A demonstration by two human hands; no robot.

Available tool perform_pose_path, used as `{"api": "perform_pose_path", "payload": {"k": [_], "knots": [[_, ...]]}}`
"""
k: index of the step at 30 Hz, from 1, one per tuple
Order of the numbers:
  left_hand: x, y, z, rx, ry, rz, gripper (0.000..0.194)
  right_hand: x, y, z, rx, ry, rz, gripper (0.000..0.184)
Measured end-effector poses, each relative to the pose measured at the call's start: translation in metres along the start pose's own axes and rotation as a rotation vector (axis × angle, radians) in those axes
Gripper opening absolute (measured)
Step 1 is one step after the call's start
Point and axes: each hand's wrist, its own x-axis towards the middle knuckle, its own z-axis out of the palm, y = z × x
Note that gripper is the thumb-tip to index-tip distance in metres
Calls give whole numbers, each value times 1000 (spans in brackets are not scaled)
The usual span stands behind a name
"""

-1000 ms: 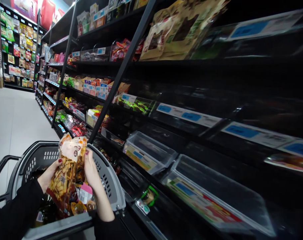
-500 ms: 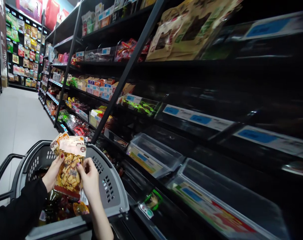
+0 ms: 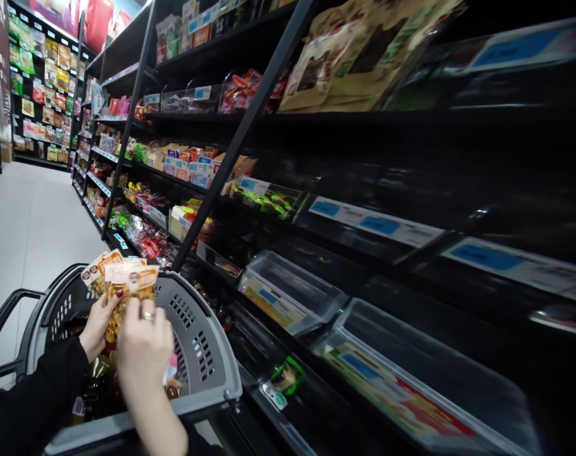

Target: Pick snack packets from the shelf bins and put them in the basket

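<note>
My left hand (image 3: 96, 326) is closed on the left side of several snack packets (image 3: 132, 276), fanned out with white and orange tops and yellowish-brown pieces showing through the clear front. Across the front of the packets, my right hand (image 3: 145, 345) has its fingers curled in against them, a ring on one finger; its fingertips and the lower part of the packets are hidden from me. Both hands are over a grey shopping basket (image 3: 228, 367) with slotted walls. Dark, shiny packages (image 3: 98, 386) lie inside it.
Black shelving (image 3: 264, 82) with price labels runs along the right. Clear plastic bins (image 3: 292, 288) sit on its lower shelves, and brown paper pouches (image 3: 345, 63) stand higher up. The basket's black handle (image 3: 15, 294) sticks out left over the pale floor (image 3: 41, 209).
My right hand has turned over and moved left across the packets, covering their lower part. The packets have tilted and spread more to the left. The view has barely shifted.
</note>
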Motion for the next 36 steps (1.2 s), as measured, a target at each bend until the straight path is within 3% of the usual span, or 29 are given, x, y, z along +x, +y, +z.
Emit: {"api": "perform_pose_path", "payload": {"k": [3, 6, 8, 12, 14, 16, 18, 20, 23, 29, 32, 34, 36], "knots": [[2, 2, -2, 2, 27, 34, 28, -6, -20, 31, -1, -134, -16, 14], [3, 1, -3, -15, 32, 60, 31, -9, -8, 39, 200, -193, -84, 16], [4, 0, -2, -24, 31, 66, 32, -9, 7, 35, 301, -188, -112, 27], [4, -4, -2, -17, 9, 49, 37, -10, 29, 28, 215, -52, 98, 57], [4, -5, -2, -13, 0, 45, 38, -11, 35, 28, 201, -72, 213, 70], [3, -4, -1, -9, -2, 41, 35, -10, 39, 28, 258, -151, 285, 63], [2, -3, 0, -9, -3, 32, 33, -9, 44, 27, 364, -195, 362, 44], [0, 0, 2, -13, -8, 14, 32, -7, 51, 25, 467, -163, 428, 28], [-1, 4, 4, -36, -14, -21, 29, -4, 65, 20, 669, -57, 468, 21], [-2, 9, 5, -87, 13, -76, 22, -1, 89, 0, 1675, -60, 603, 21], [-5, 11, 7, -117, -26, -134, 22, -3, 92, -5, 2015, -57, 608, 21], [-7, 12, 8, -149, -59, -170, 23, -2, 93, -4, 2059, 40, 569, 27], [-8, 13, 7, -176, -86, -203, 26, 1, 98, -3, 1812, 189, 534, 35]]}}
